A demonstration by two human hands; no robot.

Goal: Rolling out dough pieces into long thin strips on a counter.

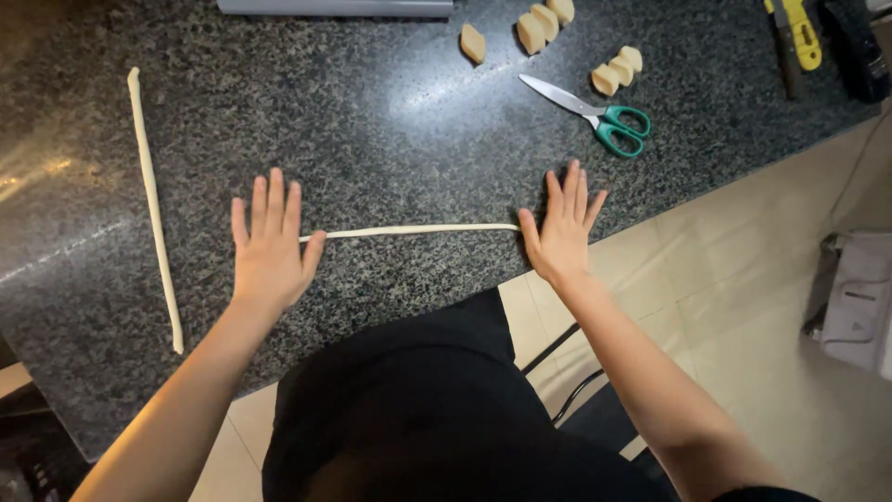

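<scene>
Left hand (269,246) lies flat, fingers spread, palm down on one end of a thin dough rope (413,230). Right hand (560,232) flat too, fingers splayed, pressing the other end — nothing gripped by either. The rope runs straight between them across the dark granite counter (372,130), near its front edge; the right hand sits just at that edge. A second rope (153,209) lies well to the left, running front to back, apart from the left hand. Open counter behind the hands — bare stone up to the dough chunks (544,23) and the green-handled scissors (595,113) at back right. A yellow tool (797,33) sits far right. Tiled floor (743,307) beyond the edge.
</scene>
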